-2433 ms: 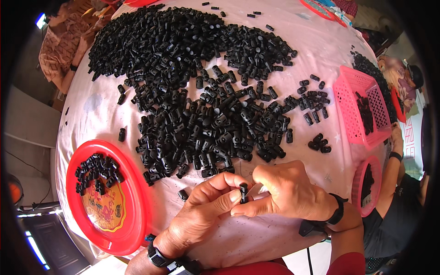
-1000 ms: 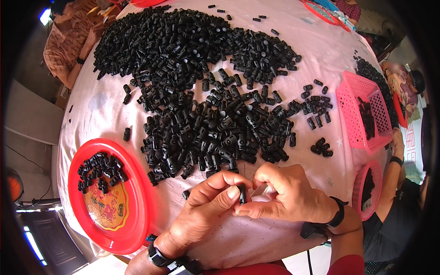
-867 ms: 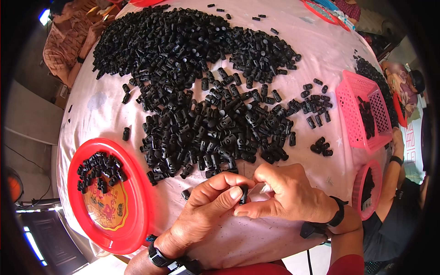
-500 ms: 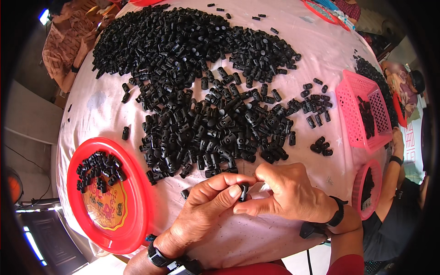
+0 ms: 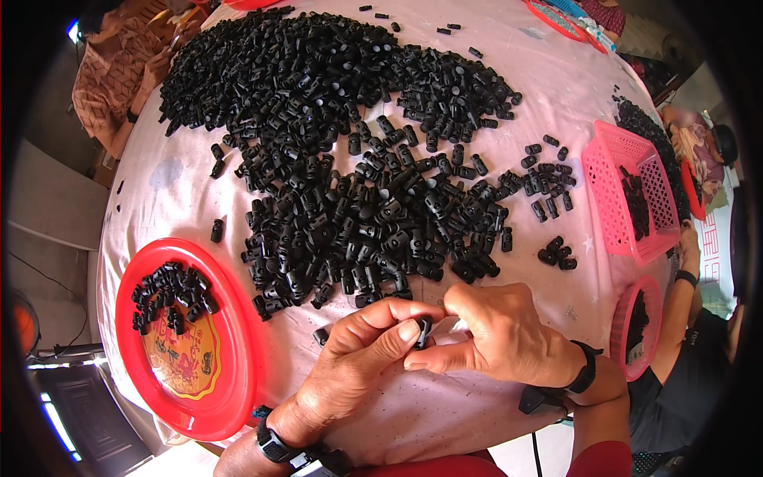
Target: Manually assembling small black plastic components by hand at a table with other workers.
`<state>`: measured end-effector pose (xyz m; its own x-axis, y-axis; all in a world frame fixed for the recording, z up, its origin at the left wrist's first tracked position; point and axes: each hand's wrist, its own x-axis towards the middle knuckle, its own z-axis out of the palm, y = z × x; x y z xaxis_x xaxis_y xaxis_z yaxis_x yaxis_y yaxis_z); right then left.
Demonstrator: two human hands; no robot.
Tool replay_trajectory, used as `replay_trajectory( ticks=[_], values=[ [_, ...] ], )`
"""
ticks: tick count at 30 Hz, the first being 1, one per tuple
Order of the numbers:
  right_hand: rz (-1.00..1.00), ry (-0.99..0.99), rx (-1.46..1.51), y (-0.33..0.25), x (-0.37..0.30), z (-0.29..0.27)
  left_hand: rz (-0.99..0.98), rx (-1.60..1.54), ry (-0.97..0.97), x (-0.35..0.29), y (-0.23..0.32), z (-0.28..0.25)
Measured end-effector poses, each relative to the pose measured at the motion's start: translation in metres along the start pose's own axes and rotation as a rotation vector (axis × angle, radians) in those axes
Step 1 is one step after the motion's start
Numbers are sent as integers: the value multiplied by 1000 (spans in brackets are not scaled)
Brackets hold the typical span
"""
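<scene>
Between the thumb and forefinger of my left hand point(image 5: 362, 354) is a small black plastic cord lock point(image 5: 423, 331), held close above the near part of the table. My right hand point(image 5: 505, 330) meets it from the right, fingers curled and thumb reaching under the piece; its fingertip contact is partly hidden. Just beyond both hands lies a large spread heap of similar black cord locks point(image 5: 342, 207). One loose cord lock point(image 5: 321, 336) rests beside my left hand. At the left, a red round tray point(image 5: 238, 389) carries a small cluster of them on its far part.
A pink perforated basket point(image 5: 602, 187) and a smaller pink round basket point(image 5: 653, 346), both with black pieces inside, stand at the right. Small groups of cord locks point(image 5: 548, 179) lie near the basket. Other people sit around the pale-clothed table point(image 5: 548, 306), one point(image 5: 119, 75) at far left.
The cord lock appears slightly turned between my fingers. Both hands stay in nearly the same place.
</scene>
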<state>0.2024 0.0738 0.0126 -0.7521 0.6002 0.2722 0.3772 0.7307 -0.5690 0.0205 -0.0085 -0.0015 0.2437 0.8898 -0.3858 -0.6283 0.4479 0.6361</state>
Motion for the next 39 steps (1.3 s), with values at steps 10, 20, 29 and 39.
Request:
replay_trajectory(
  ticks=[10,20,29,39],
  values=[
    [24,4,-19,-2,0,1,11,31,11,1,-1,0],
    [16,-19,-6,0,-2,3,23,25,-13,1,-3,-2],
    [34,-37,27,2,-5,7,35,-7,8,0,-4,1],
    [38,2,43,1,-3,4,-6,-43,-5,1,-4,-1]
  ],
)
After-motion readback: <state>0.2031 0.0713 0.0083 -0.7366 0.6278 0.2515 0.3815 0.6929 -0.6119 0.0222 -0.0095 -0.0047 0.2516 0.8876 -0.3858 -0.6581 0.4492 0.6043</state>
